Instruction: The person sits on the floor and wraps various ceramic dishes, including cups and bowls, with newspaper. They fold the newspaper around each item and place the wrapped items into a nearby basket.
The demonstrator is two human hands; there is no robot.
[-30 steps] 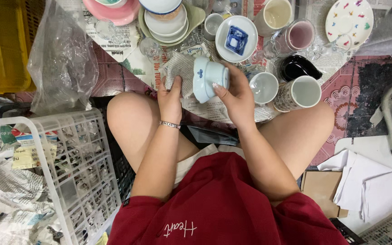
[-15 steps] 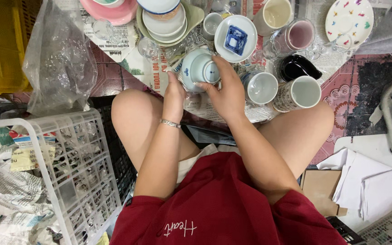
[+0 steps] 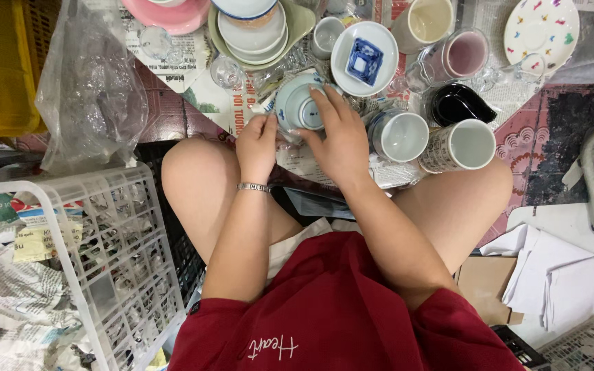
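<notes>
A small white cup with blue painted marks (image 3: 297, 104) lies bottom-up on newspaper just past my knees. My right hand (image 3: 337, 137) rests over its right side, fingers spread on the base. My left hand (image 3: 258, 143) touches its left edge with the fingertips; a silver bracelet sits on that wrist. Both hands grip the cup between them.
Crockery crowds the floor ahead: two white mugs (image 3: 459, 145), a black spouted dish (image 3: 456, 103), a white saucer with a blue square dish (image 3: 364, 49), stacked bowls (image 3: 250, 27), a pink glass (image 3: 463, 55). A white plastic basket (image 3: 97, 254) with newspaper stands left, a clear bag (image 3: 91, 89) beyond.
The cup was held up on its side a second ago; both hands have turned it over and lowered it onto the newspaper, base facing up.
</notes>
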